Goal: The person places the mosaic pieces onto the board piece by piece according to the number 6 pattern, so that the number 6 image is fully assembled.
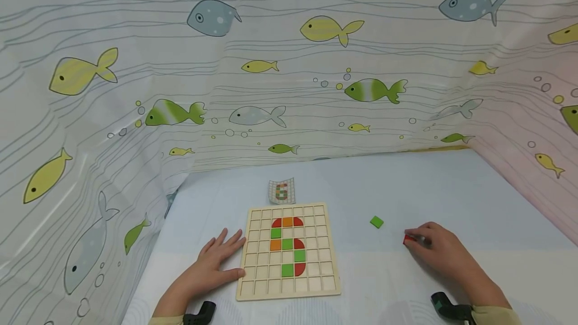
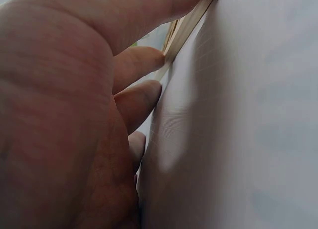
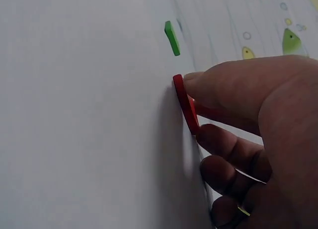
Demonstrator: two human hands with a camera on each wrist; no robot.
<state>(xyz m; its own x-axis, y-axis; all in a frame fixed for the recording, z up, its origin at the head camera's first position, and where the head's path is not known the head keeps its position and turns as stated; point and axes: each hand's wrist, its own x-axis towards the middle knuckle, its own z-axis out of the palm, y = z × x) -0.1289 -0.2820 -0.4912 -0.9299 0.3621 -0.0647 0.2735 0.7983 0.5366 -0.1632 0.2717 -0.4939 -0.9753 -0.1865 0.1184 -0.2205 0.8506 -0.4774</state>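
Note:
My left hand (image 1: 215, 265) lies spread at the left edge of a square wooden grid board (image 1: 316, 285), thumb and fingertips right at its rim. Set in the grid are several red rounded pieces (image 1: 300, 269), orange squares (image 1: 287, 221) and green squares (image 1: 300, 256). Off to the right, my right hand (image 1: 444, 250) pinches a thin red piece (image 3: 186, 105) between thumb and fingers, close over the white table. In the right wrist view, its edge faces the camera and the fingers partly cover it. A loose green square (image 1: 377, 222) lies between the board and that hand.
Behind the board stands a small curled pattern card (image 1: 282, 191) with a coloured figure on a grid. A fish-printed curtain (image 1: 289, 89) hangs around the back and sides of the table (image 1: 352, 184).

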